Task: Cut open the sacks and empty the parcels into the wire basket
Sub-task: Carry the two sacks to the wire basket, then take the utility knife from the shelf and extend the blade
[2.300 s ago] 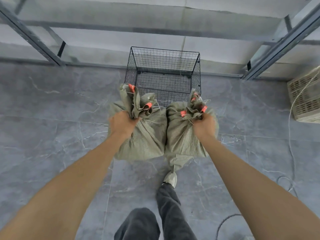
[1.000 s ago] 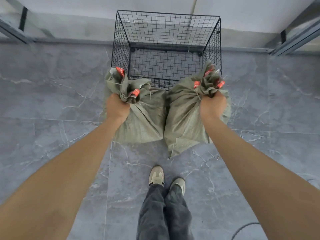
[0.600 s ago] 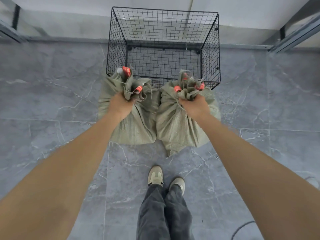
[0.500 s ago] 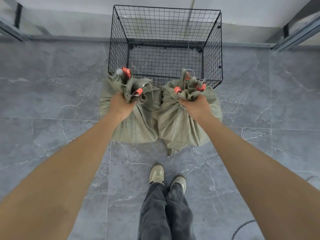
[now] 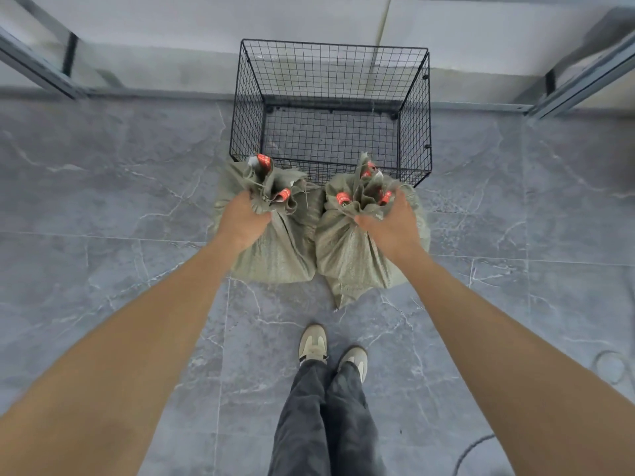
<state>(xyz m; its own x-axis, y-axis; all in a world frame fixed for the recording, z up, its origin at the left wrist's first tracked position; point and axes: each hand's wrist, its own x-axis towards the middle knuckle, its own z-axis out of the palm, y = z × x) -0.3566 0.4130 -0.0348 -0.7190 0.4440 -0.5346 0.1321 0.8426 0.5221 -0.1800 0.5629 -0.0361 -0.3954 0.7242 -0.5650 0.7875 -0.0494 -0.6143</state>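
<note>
Two grey-green woven sacks stand side by side on the floor, right in front of the black wire basket (image 5: 330,111), which holds nothing. Red tape marks their bunched necks. My left hand (image 5: 242,219) grips the neck of the left sack (image 5: 275,255) in a fist. Over the neck of the right sack (image 5: 347,255) lies my right hand (image 5: 390,225), its thumb spread to the left and its fingers fairly straight along the right side. No cutting tool is in view.
The grey marble-tiled floor (image 5: 103,207) stretches to both sides. My two shoes (image 5: 331,348) stand just behind the sacks. A wall with metal frame posts (image 5: 41,67) runs behind the basket. A cable (image 5: 474,448) lies at the lower right.
Both sacks were carried forward and set down against the basket's front. My right hand's fist has loosened, with the thumb and fingers now spread. The left hand keeps its grip.
</note>
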